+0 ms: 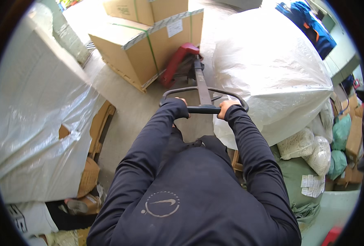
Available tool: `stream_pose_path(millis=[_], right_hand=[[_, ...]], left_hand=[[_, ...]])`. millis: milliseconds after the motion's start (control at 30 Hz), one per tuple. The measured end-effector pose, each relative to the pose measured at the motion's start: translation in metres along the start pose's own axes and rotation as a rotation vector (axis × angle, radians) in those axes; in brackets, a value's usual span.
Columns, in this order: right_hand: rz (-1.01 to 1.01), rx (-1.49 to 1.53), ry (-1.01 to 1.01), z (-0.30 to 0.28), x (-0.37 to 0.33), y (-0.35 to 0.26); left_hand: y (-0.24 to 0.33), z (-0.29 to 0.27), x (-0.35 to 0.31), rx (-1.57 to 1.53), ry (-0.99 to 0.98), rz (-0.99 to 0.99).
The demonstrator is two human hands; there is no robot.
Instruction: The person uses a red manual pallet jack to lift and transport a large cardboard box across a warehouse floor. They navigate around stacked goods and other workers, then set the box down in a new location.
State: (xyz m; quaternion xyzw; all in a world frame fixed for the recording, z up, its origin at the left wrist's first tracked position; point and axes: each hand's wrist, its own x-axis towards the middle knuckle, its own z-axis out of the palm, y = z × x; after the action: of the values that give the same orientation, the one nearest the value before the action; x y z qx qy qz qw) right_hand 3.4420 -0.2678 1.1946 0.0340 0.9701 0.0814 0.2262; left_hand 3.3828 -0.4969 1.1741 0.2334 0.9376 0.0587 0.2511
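Both my hands grip the black handle (203, 110) of a red pallet jack (174, 65). My left hand (183, 102) is closed at the handle's left end, partly covered by the dark sleeve. At the right end, my right hand (227, 108) wraps round the bar. From the handle a grey shaft (202, 84) runs away from me to the jack's red body. Right beyond that body stands a large strapped cardboard box (137, 57) on a wooden pallet (124, 78). The jack's forks are hidden.
A plastic-covered stack (38, 119) stands on a pallet close on my left. To the right bulges a big load under white plastic sheeting (272, 78). Filled white sacks (305, 147), green bags (340, 133) and cartons lie at the right. Grey floor (126, 110) runs between the loads.
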Motion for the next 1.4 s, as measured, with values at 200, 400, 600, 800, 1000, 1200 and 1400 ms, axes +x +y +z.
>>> stream_pose_path(millis=[200,400,600,800,1000,1200,1400], right_hand=[[0.015,-0.005,0.126,0.028,-0.047,0.001],[0.068,0.035,0.120,0.050,-0.106,-0.034],[0.123,0.064,0.076,0.082,-0.151,-0.104],[0.136,0.110,0.084,0.108,-0.206,-0.141],[0.105,0.103,0.089,0.138,-0.262,-0.136],[0.046,0.031,0.089,0.177,-0.316,-0.106],[0.088,0.037,0.108,0.211,-0.364,-0.119]], left_hand=[[0.020,0.030,-0.048,0.008,0.055,0.023],[0.005,0.066,-0.098,-0.006,0.105,0.108],[-0.040,0.105,-0.149,0.031,0.140,0.152],[-0.049,0.121,-0.208,0.073,0.007,0.123],[-0.021,0.160,-0.261,0.049,0.040,0.086],[0.034,0.211,-0.306,0.044,0.093,0.050],[0.047,0.246,-0.357,0.056,0.104,0.063]])
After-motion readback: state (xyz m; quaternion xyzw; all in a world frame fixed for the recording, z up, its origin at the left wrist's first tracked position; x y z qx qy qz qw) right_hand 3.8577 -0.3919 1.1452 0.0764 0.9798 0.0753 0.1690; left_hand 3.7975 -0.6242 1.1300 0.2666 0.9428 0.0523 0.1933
